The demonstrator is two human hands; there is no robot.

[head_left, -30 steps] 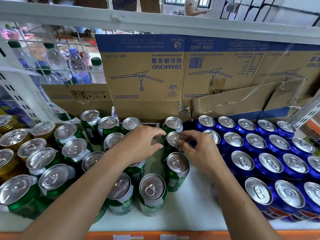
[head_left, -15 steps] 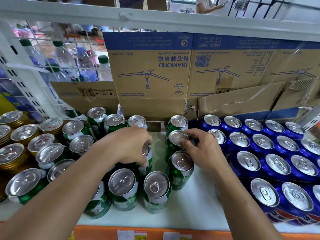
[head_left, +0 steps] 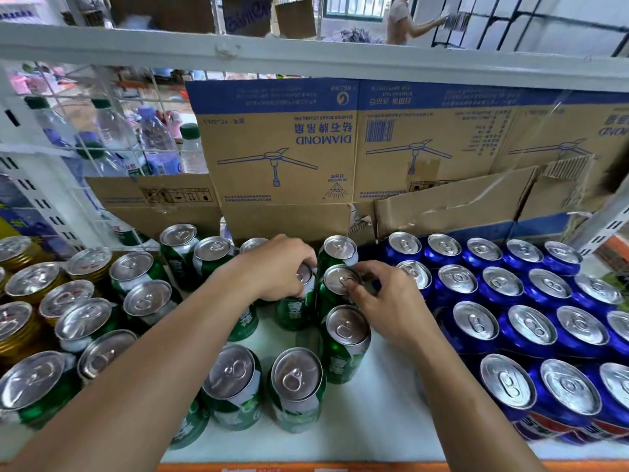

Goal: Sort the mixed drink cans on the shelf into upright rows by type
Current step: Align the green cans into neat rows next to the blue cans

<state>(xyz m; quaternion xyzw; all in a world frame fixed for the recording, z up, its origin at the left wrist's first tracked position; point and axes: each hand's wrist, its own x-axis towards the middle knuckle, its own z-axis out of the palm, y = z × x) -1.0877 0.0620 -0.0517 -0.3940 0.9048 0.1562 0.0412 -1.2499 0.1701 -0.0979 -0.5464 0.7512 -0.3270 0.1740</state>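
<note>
The left hand point(head_left: 275, 267) was curled down over the top of a green can point(head_left: 295, 313), gripping it at the upper rim. That can stood upright on the white shelf point(head_left: 374, 420). The right hand point(head_left: 388, 301) pinched the top of a second green can point(head_left: 335, 279), with the thumb on the lid near the tab and the forefinger hooked over the far rim. The two held cans stood just beside each other; whether they touched could not be determined.

The second green can was the middle one of a column of three, with a rear can point(head_left: 340, 248) behind it and a front can point(head_left: 347, 330) before it. A pair of green cans point(head_left: 296, 374) stood upright near the shelf's front edge. To the left, a loose cluster of green cans point(head_left: 147, 298) was noted, and beyond it gold cans point(head_left: 30, 279) at the far left. To the right, blue cans point(head_left: 500, 281) stood in close upright rows. Behind the cans stood a cardboard box point(head_left: 282, 148), its print upside down, and water bottles point(head_left: 153, 141) behind wire mesh.
</note>
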